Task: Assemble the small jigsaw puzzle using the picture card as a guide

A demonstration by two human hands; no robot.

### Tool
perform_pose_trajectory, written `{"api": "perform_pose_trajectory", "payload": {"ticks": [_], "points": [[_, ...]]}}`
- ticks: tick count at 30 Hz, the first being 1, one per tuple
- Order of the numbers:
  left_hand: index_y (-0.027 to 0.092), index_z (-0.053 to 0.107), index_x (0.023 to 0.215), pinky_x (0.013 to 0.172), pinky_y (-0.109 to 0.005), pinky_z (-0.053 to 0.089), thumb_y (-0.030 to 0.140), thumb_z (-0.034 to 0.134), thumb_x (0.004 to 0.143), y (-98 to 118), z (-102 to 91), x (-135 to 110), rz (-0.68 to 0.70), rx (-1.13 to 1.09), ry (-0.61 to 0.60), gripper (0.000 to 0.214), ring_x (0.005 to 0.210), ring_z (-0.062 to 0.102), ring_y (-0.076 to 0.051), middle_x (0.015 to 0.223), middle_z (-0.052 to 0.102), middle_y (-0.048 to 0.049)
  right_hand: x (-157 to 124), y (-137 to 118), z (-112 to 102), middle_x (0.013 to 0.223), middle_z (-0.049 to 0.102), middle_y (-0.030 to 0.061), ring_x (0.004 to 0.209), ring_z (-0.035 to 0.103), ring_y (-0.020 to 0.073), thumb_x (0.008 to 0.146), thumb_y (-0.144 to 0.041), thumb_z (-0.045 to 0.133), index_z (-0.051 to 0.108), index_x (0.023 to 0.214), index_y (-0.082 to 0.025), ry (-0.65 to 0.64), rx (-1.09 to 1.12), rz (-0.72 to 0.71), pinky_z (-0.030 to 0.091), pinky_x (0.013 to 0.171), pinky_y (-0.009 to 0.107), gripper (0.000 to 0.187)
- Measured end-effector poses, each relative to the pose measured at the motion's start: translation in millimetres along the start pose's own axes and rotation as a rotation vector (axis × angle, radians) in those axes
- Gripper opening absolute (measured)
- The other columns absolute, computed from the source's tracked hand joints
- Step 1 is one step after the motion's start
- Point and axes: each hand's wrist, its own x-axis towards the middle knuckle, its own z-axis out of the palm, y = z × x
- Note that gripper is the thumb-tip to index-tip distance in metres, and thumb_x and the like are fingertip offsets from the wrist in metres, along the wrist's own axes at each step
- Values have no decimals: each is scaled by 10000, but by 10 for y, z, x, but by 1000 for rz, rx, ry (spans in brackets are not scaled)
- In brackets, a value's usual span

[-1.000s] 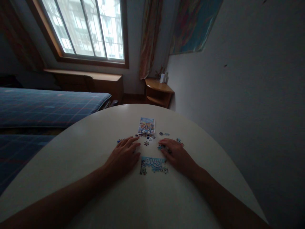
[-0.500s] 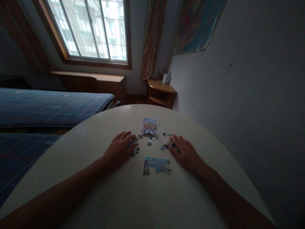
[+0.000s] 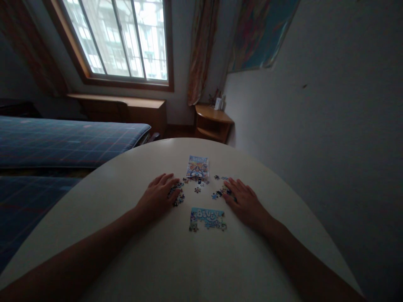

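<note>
My left hand (image 3: pixel 159 193) lies open on the table, its fingers beside and partly over a pile of loose jigsaw pieces (image 3: pixel 179 199). Across from it, my right hand (image 3: pixel 242 196) rests flat and open, fingertips touching a second cluster of jigsaw pieces (image 3: pixel 218 194) that it partly hides. Between the hands and nearer to me is a joined section of jigsaw puzzle (image 3: pixel 208 219), light blue with the lettering "Bluey" and an uneven lower edge. Farther off lies a small picture sheet (image 3: pixel 197 166), with several pieces along its near edge. A single piece (image 3: pixel 197 190) sits apart in the middle.
The round white table (image 3: pixel 195 268) fills the foreground. A bed with a blue plaid mattress (image 3: pixel 69 140) stands at the left, and a wooden corner shelf (image 3: pixel 214 114) is beyond the far edge. A white wall (image 3: pixel 302 126) runs along the right.
</note>
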Motion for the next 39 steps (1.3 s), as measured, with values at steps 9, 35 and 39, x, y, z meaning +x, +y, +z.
{"api": "perform_pose_trajectory", "payload": {"ticks": [9,35,39], "points": [[226,560,1347,1143,-518,357,371,477,985,45,-32,31,72,25,3,399,1385,396,-304,1482,481,-81,0,-40,-22,1590,360,76,1487,249,318,1006,-541,311,454,1477,-216,-30,-4,22,211,1193,561,590],[135,406,1474,1182,-503,280,443,381,988,110,12,202,21,-39,-112,576,1440,360,-283,1508,462,-145,27,-44,-11,1579,378,83,1476,275,330,1009,-525,331,483,1456,-209,-5,21,11,234,1180,575,568],[162,479,1405,1110,-466,396,348,405,958,0,-83,194,-24,-99,-20,489,1307,516,-269,1429,547,-126,56,104,-58,1511,476,119,1440,363,307,1004,-469,357,537,1411,-170,22,100,-62,288,1173,551,537]]}}
